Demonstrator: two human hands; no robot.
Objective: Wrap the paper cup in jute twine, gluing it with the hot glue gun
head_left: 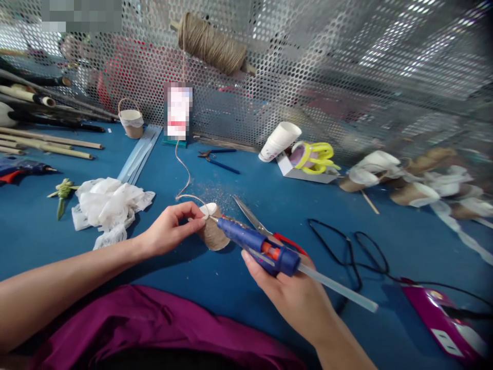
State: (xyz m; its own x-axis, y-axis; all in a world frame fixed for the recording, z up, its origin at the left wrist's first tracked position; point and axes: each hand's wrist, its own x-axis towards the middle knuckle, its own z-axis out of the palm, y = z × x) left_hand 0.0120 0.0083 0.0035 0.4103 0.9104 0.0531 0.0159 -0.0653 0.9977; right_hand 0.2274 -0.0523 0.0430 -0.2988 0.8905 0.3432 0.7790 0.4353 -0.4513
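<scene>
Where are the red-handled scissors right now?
In the head view, the scissors lie on the table just right of centre, partly behind the glue gun in the right hand, right of the cup by the left hand.

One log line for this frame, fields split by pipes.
left hand: fingers at brown cup, by twine | right hand: holds blue glue gun, nozzle at cup | nearby: scissors, white lace

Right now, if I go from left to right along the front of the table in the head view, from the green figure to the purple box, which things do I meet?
Green figure, lace, left hand, cup, glue gun, black cord, purple box.
</scene>
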